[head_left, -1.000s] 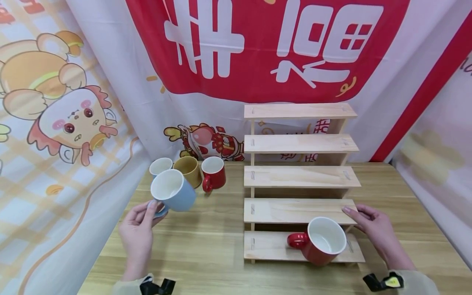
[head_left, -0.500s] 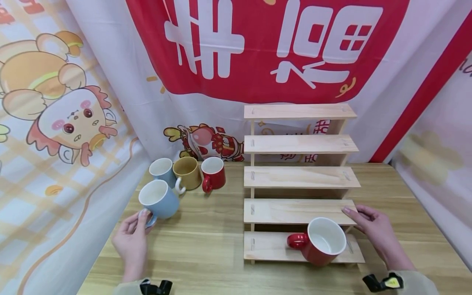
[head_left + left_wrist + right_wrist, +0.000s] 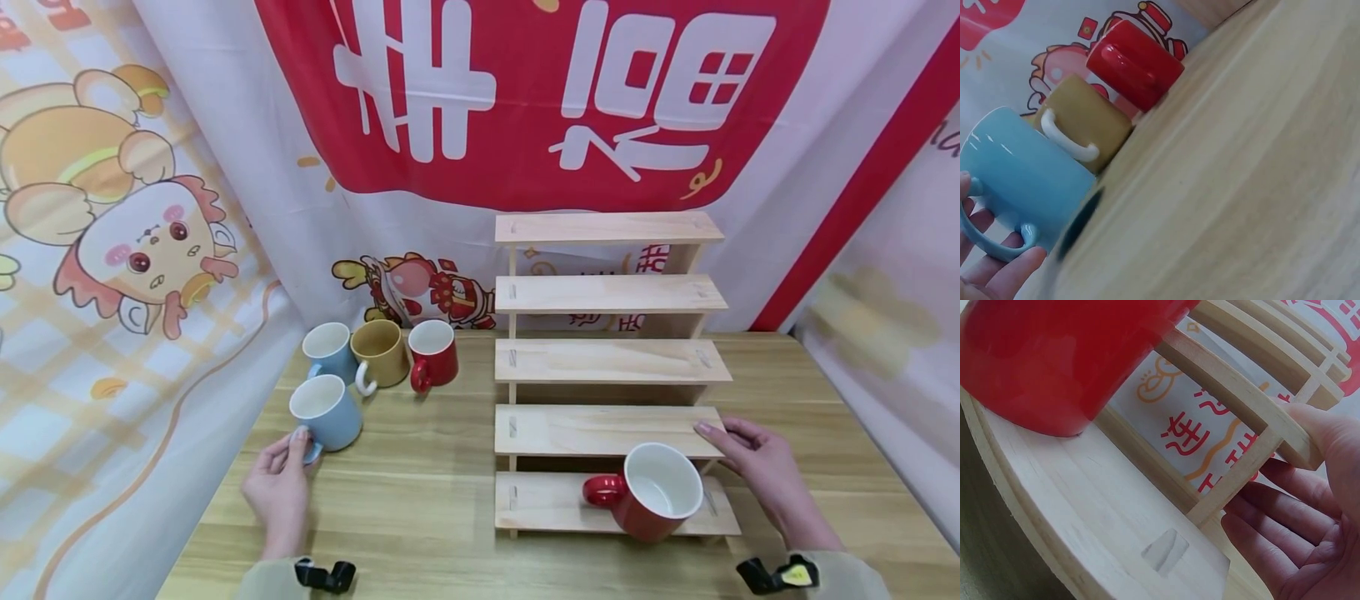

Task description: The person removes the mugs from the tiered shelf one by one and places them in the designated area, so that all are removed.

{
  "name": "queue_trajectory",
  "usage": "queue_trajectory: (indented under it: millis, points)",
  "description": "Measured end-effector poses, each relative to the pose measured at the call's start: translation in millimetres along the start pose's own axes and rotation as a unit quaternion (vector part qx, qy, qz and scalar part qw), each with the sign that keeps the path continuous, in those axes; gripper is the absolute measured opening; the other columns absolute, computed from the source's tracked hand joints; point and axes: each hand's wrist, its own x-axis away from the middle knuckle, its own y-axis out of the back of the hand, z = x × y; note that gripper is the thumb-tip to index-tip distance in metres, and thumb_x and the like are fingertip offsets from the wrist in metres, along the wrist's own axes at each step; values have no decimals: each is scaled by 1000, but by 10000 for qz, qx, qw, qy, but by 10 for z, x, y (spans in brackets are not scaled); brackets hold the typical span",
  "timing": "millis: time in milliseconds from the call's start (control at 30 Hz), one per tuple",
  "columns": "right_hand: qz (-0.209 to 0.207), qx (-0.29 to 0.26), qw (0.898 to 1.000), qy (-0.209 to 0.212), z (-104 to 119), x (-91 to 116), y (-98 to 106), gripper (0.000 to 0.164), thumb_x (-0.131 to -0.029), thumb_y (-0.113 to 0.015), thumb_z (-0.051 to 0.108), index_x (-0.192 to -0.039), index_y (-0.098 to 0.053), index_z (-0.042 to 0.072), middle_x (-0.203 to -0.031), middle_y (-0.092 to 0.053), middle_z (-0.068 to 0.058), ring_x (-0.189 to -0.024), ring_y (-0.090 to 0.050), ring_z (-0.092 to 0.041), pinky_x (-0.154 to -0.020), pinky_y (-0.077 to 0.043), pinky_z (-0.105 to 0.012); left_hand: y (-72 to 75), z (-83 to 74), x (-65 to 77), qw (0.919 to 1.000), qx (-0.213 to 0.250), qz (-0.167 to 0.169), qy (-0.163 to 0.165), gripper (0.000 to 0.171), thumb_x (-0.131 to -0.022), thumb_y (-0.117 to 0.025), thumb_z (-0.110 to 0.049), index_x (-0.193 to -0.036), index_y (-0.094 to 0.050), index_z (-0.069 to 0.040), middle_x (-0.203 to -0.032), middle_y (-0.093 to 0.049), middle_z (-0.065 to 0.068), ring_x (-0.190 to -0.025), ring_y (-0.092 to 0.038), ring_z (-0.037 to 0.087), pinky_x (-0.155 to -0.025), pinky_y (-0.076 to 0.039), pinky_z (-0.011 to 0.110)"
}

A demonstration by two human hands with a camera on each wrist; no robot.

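Note:
My left hand (image 3: 279, 487) pinches the handle of a light blue mug (image 3: 337, 423), upright at the left of the table. In the left wrist view a dark shadow lies under the mug's base; whether it touches the table I cannot tell. At the right, my right hand (image 3: 763, 468) holds the end of the second-lowest shelf of a stepped wooden rack (image 3: 570, 429). Its thumb lies on the shelf and its fingers are below, beside the upright. A red mug (image 3: 647, 515) stands on the lowest shelf, handle to the left.
Behind the held mug stand another blue mug (image 3: 330, 343), a tan mug (image 3: 381, 354) with a white handle and a second red mug (image 3: 437, 354). A printed cloth (image 3: 420, 225) hangs behind the wooden table (image 3: 420, 492). More cloth lines both sides.
My left hand has lowered the blue mug leftward toward the table and brought it more upright, uncovering the tan mug's handle. My right hand and the rack stay put.

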Motion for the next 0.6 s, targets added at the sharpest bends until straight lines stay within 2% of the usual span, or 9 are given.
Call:
queue_trajectory:
  millis: [233,400,500,600]
  points:
    - [11,-43,10000,-8,-20,1,9,53,-97,-72,40,-128,-58,-1,-99,-66,16,-90,-61,6,-77,-57,-19,0,91,-75,9998,-100,-18,165,38,-88,-82,-20,-114,-67,3,-104,-76,5,-97,-73,17,-84,-59,32]
    - [-8,-2,10000,-26,-18,4,1,61,-96,-72,42,-131,-56,-4,-101,-66,15,-90,-61,6,-77,-57,-19,-17,113,-82,9998,-88,-71,132,39,-88,-82,-20,-115,-67,4,-99,-76,1,-97,-73,16,-85,-58,31]
    - [-33,28,10000,-32,-12,0,-4,65,-96,-72,43,-134,-54,-6,-101,-66,14,-90,-62,6,-77,-57,-18,-11,103,-76,9997,-216,-61,69,45,-87,-83,-21,-119,-66,6,-94,-76,-5,-94,-72,9,-86,-57,25]
    - [-20,34,10000,5,-16,-6,-6,65,-96,-72,43,-134,-54,-6,-101,-66,14,-90,-62,6,-76,-57,-18,9,85,-69,9986,-525,-63,89,54,-85,-86,-24,-126,-65,4,-102,-76,-2,-94,-71,4,-84,-55,15]
